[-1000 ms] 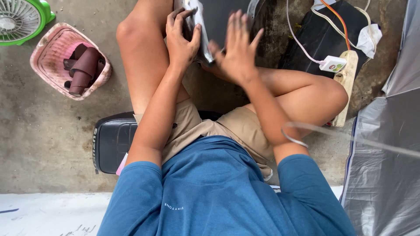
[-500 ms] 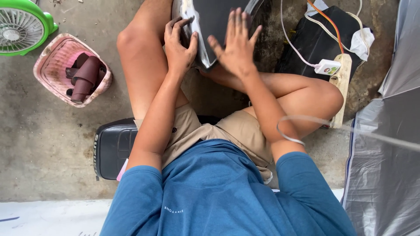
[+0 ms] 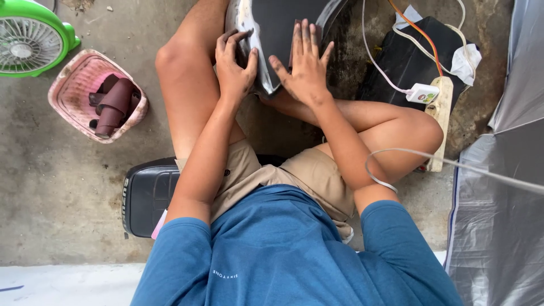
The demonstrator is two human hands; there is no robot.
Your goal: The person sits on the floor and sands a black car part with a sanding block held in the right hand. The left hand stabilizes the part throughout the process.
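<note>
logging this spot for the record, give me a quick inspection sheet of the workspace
surface: bare stained concrete floor.
job's things: dark curved panel with a pale edge, propped between the legs.
clutter: pink basket holding brown rolls; green fan; black seat; black case.
grips: left hand curled on the panel's edge; right hand flat on its face, fingers spread.
cables: white cable over the right forearm; power strip with white plug.
surroundings: grey sheeting at right.

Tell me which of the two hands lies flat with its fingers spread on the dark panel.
The right hand: its palm is pressed flat on the dark panel, fingers spread. The left hand instead curls around the panel's pale edge.
</note>
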